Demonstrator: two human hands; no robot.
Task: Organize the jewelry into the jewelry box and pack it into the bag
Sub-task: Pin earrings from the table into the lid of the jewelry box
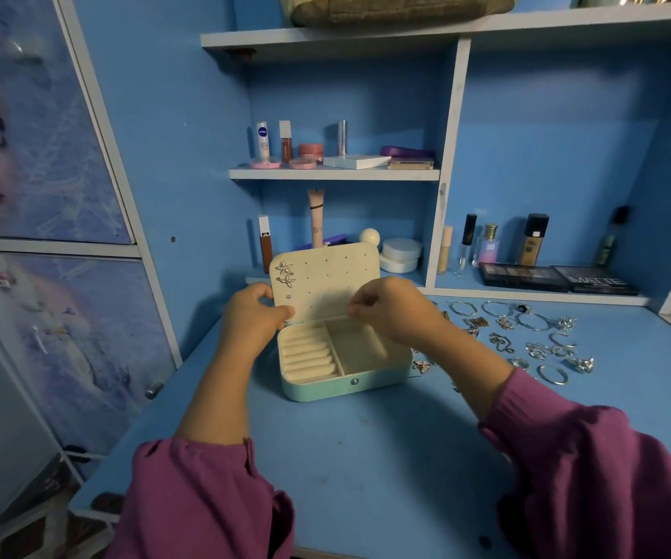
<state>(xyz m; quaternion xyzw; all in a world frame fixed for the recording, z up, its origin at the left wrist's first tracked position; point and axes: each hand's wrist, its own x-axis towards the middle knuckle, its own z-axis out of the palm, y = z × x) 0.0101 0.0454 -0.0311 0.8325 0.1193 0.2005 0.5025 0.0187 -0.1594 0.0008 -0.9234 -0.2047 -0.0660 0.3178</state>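
Head view is showing a mint jewelry box [345, 387] sitting open at frame centre on the blue surface [366, 457], cream-lined; left hand [253, 316] is gripping its lid [325, 276], right hand [390, 308] is pinching something tiny.

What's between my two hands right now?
In the head view, the jewelry box's raised lid stands between the left hand and right hand, with two starfish earrings pinned on it.

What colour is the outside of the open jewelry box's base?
Pale mint green, seen on the jewelry box front wall in the head view.
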